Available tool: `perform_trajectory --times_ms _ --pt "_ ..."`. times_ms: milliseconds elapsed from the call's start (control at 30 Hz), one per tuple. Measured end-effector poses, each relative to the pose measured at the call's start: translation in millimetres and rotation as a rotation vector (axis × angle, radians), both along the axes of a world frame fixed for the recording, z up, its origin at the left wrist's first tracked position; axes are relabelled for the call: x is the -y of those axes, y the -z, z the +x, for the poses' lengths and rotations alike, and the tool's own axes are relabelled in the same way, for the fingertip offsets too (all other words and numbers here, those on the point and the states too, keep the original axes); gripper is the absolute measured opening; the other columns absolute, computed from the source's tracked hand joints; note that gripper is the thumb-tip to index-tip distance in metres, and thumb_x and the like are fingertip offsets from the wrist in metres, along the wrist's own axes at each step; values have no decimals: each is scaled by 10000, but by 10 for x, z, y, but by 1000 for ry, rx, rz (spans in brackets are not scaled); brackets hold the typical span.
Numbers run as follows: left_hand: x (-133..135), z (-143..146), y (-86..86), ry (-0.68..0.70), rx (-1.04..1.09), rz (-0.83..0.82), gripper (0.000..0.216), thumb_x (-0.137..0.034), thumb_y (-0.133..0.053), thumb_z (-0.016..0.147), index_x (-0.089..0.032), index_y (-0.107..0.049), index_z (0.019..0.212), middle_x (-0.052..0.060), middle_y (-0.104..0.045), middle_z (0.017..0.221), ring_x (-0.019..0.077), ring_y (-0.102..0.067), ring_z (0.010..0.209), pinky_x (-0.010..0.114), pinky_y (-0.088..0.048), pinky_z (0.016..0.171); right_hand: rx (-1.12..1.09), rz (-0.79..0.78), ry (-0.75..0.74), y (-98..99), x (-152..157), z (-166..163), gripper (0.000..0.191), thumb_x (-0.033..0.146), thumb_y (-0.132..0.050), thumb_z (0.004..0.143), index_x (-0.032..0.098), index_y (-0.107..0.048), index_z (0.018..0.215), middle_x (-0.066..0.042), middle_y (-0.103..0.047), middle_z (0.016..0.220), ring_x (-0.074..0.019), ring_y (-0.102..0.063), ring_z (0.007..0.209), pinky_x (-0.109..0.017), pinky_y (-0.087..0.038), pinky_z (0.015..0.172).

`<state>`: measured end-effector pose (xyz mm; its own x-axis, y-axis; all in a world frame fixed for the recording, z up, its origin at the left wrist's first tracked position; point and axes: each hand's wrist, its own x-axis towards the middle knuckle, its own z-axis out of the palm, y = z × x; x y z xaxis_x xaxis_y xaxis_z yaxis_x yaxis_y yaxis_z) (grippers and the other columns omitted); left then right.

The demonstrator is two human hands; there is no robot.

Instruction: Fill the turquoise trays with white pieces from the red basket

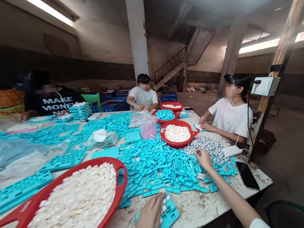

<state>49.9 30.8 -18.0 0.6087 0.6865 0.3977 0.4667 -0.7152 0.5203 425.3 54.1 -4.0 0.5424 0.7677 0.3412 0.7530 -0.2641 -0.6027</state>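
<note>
Blue tray (170, 217) under left hand (149, 218), right hand (204, 159) beside small pieces (208, 146)

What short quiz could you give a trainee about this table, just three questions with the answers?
1. Multiple choice: where is the right hand?
A) on the phone
B) by the pile of small blue-and-white parts
C) inside the plastic bag

2. True or false: the left hand is lifting the phone.

3. Fill in the colour: the large red basket in the foreground is filled with ___ pieces.

Key:
1. B
2. False; the left hand is at the blue tray.
3. White
</note>
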Motion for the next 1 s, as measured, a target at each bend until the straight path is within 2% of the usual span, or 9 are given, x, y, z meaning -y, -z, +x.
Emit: perform_trajectory --times_ms 167,267,400,533,667,767,867,1000 --pt "52 -12 -51 -22 95 -62 374 -362 -451 966 -301 -702 1236 32 -736 1256 243 -693 1168 353 -581 985 -58 24 22 11 -72 35 181 183 -602 849 188 -743 962 -72 -769 954 -226 -715 889 -269 -498 787" --pt "75 -49 -46 -121 178 -157 360 -453 -469 949 -289 -737 1125 40 -764 1186 263 -722 1101 364 -601 930 -85 58 30 0 -82 37 188 173 -612 824 201 -730 967 -50 -767 896 -214 -714 850 -264 -495 763" --pt "61 -103 -19 -251 308 -242 391 -507 -452 914 -267 -756 969 51 -798 1043 289 -744 1009 403 -605 882 -107 131 1 -45 -48 54 157 151 -627 744 197 -693 879 -37 -744 835 -213 -700 814 -273 -500 754" --pt "28 -114 14 -249 354 -271 406 -537 -481 878 -261 -772 939 58 -803 1011 297 -741 995 417 -590 900 -141 247 -41 -154 28 -25 160 206 -622 715 191 -635 874 -43 -711 834 -226 -683 839 -311 -529 795" --pt "-17 -106 96 -243 385 -274 412 -550 -494 872 -259 -778 939 54 -804 976 291 -749 946 406 -595 881 -219 323 -158 -230 176 -404 205 288 -598 765 186 -608 942 -45 -700 865 -206 -692 800 -287 -569 696" --pt "-54 -99 160 -241 410 -273 394 -553 -521 859 -259 -773 934 48 -803 958 286 -751 915 394 -598 856 -366 353 -380 -214 364 -871 182 279 -629 766 204 -625 932 -37 -701 889 -200 -697 828 -254 -565 621" --pt "-37 -81 157 -253 414 -281 356 -522 -532 874 -261 -763 944 41 -800 931 278 -743 907 387 -585 854 -436 333 -577 -165 599 -1347 153 226 -649 769 219 -656 921 -20 -709 891 -178 -694 813 -257 -573 661" --pt "66 -37 58 -270 430 -267 320 -463 -520 890 -242 -749 918 49 -792 892 275 -716 941 398 -541 898 -397 276 -720 -78 884 -1759 234 204 -669 788 236 -687 1019 -18 -745 927 -177 -703 821 -302 -582 764"
